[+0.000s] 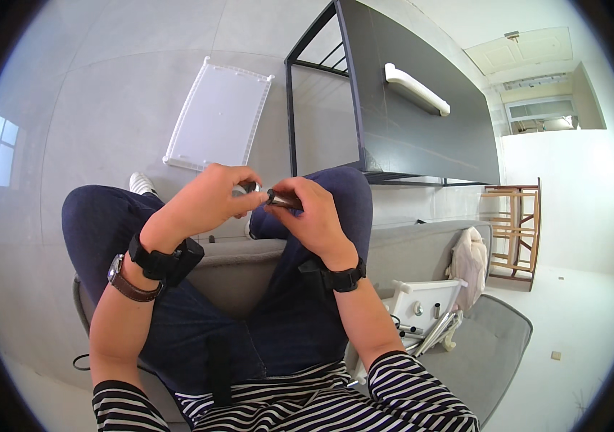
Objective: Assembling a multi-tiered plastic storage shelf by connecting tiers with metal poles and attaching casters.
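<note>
Both my hands meet above my knees, their fingertips almost touching. Between the fingers of my left hand (210,198) is a small whitish, round piece (241,190) with a dark edge, mostly covered by the fingers. My right hand (314,219) grips a short, shiny metal tube (287,201) whose dark end points toward the left hand. A small gap seems to lie between the two pieces. I wear black straps on both wrists and a brown-banded watch (131,286) on the left one.
On the floor ahead lies a white plastic shelf panel (219,119). A dark table (422,133) at the right bears a white curved bar (418,90). On the grey sofa (422,245) beside me are another white panel (433,294), metal tubes (436,333) and a pale bag (469,263).
</note>
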Action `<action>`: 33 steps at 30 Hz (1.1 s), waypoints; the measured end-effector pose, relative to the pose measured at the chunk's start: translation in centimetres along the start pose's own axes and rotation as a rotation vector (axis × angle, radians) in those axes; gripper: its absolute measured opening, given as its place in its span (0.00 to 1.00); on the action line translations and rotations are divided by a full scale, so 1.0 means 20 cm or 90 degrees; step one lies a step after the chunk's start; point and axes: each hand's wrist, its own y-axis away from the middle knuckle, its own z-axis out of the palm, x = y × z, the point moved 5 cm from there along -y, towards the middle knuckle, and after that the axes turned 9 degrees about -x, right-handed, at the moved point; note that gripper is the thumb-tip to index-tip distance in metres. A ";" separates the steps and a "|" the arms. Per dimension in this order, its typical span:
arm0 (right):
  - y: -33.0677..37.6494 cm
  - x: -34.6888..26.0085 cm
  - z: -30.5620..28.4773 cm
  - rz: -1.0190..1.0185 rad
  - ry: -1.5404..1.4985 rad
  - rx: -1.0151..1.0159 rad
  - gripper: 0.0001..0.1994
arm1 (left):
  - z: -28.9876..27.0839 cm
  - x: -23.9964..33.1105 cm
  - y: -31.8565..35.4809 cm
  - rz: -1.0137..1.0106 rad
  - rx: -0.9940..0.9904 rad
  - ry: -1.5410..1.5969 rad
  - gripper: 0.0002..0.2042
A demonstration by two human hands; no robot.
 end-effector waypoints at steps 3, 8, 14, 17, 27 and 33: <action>-0.01 -0.03 -0.02 -0.073 0.099 0.039 0.14 | 0.02 -0.05 -0.01 -0.093 -0.025 0.073 0.13; -0.01 -0.05 -0.02 -0.124 0.153 -0.003 0.12 | 0.03 -0.08 0.00 -0.142 -0.043 0.084 0.10; 0.01 0.02 0.00 0.058 -0.122 -0.093 0.12 | 0.01 0.01 0.01 0.119 -0.001 -0.091 0.13; 0.01 0.02 0.01 0.079 -0.156 -0.121 0.12 | 0.01 0.03 0.02 0.167 -0.007 -0.114 0.13; 0.01 -0.01 -0.01 0.054 -0.111 -0.074 0.15 | 0.01 0.01 0.01 0.080 -0.028 -0.082 0.12; 0.01 0.03 -0.02 0.091 -0.177 -0.121 0.13 | 0.03 -0.01 0.01 0.109 -0.032 -0.072 0.11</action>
